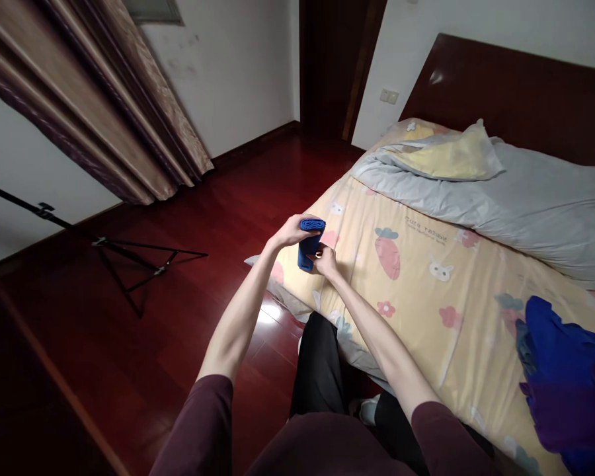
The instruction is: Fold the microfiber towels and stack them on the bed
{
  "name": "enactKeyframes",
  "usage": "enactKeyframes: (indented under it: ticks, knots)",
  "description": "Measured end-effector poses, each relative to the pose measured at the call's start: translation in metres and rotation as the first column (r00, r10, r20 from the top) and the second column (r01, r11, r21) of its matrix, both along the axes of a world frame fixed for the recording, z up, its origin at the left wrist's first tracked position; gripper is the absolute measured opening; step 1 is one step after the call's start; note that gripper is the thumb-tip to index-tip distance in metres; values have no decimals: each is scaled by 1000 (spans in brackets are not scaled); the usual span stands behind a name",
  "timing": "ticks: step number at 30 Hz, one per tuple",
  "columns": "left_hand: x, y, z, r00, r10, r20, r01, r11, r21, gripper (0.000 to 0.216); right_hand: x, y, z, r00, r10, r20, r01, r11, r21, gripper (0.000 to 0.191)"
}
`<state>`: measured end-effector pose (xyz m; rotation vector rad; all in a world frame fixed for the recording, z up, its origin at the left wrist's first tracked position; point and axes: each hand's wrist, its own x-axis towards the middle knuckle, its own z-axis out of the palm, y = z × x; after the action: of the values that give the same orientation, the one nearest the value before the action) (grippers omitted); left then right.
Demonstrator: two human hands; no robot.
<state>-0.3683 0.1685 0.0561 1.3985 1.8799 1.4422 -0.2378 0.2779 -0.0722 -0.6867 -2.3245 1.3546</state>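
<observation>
A blue rolled-up cloth [307, 251] is held upright above the near left corner of the bed, its spiral end facing up. My left hand [293, 231] grips the roll near its top, thumb across the front and fingers behind. Lower on the right side, my right hand [324, 259] pinches the roll with curled fingers. Below both hands lies the yellow bedsheet [416, 264], printed with carrots and rabbits. What garment or cloth the roll is made from cannot be told.
A heap of blue and purple clothes [570, 377] lies on the bed at the right. Grey bedding [515, 198] is bunched near the dark headboard [515, 99]. On the red floor at left stands a black tripod [129, 248], near a long curtain [104, 99].
</observation>
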Motion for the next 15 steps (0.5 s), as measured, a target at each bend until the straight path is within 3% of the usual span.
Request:
enactKeyframes:
  ticks: [6, 12, 15]
  knots:
    - [2, -4, -9, 1000, -17, -14, 17, 999, -36, 42, -9, 0, -11, 999, 3, 46, -2, 1000, -20, 41]
    - [-3, -6, -36, 995, 88, 49, -86, 995, -42, 47, -6, -2, -15, 997, -5, 71, 6, 1000, -7, 39]
    - [-7, -5, -49, 995, 70, 74, -65, 995, -72, 45, -6, 0, -14, 997, -12, 72, 12, 1000, -2, 41]
